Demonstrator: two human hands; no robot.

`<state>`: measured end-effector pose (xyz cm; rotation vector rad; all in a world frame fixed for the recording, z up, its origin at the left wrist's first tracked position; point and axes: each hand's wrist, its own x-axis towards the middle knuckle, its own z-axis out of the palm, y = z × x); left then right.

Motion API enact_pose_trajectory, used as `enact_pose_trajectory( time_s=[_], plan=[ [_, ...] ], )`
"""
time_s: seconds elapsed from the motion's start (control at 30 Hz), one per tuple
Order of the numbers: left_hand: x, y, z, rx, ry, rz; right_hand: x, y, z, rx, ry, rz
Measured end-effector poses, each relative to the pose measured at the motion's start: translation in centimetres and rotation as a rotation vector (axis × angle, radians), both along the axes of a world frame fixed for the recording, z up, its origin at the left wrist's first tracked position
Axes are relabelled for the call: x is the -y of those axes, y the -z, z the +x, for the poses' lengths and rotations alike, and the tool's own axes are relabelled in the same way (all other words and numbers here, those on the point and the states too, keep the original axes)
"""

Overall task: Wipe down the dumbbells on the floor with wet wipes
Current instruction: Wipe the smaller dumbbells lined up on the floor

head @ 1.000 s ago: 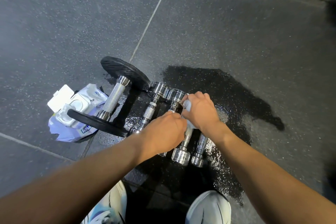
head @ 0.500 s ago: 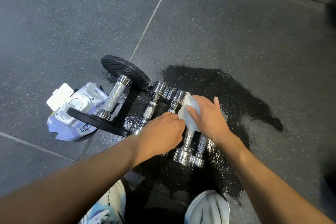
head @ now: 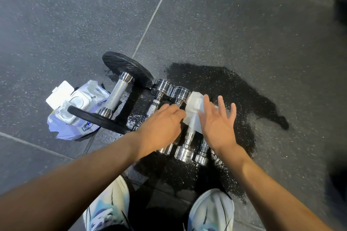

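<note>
- With left hand (head: 161, 125), pinches the left edge of the wet wipe (head: 193, 108), fingers curled and knuckles up.
- Holds right hand (head: 218, 127) wide open above the right side of the wipe, fingers straight and spread, gripping nothing; cannot tell whether the palm presses down.
- Has the wipe draped over the right chrome dumbbell (head: 201, 156), with only its near head in sight.
- Has the middle chrome dumbbell (head: 185, 153) just left of that one, its far head touching the wipe's far-left corner.
- Covers part of the left chrome dumbbell (head: 163, 87) with the left hand, leaving both heads showing.
- Leaves the plate dumbbell (head: 116, 95), knurled handle between two black plates, further left, its far plate just beside the left chrome head.
- Has the wipes pack (head: 75, 110) at far left, white lid flipped open, partly behind the near black plate.
- Works over a dark wet patch (head: 216, 84) on the grey speckled floor (head: 56, 24), spreading right of the dumbbells.
- Stands with two white-and-blue shoes (head: 212, 210) at the near edge.
</note>
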<state>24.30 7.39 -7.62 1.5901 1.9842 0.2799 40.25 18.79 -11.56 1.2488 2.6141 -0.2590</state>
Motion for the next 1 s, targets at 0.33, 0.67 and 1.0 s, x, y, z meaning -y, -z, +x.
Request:
enact_pose_trajectory(
  time_s=[0.33, 0.67, 1.0],
  plan=[
    [0.3, 0.6, -0.6, 0.027, -0.021, 0.059, 2.0, -0.8, 0.8, 0.018, -0.234, 0.179],
    [0.4, 0.8, -0.6, 0.058, -0.002, 0.102, 2.6, -2.3, -0.5, 0.143, -0.223, -0.138],
    [1.7, 1.2, -0.2, 0.135, -0.079, 0.062, 6.3, -4.1, 1.1, 0.117, -0.212, -0.453]
  ],
)
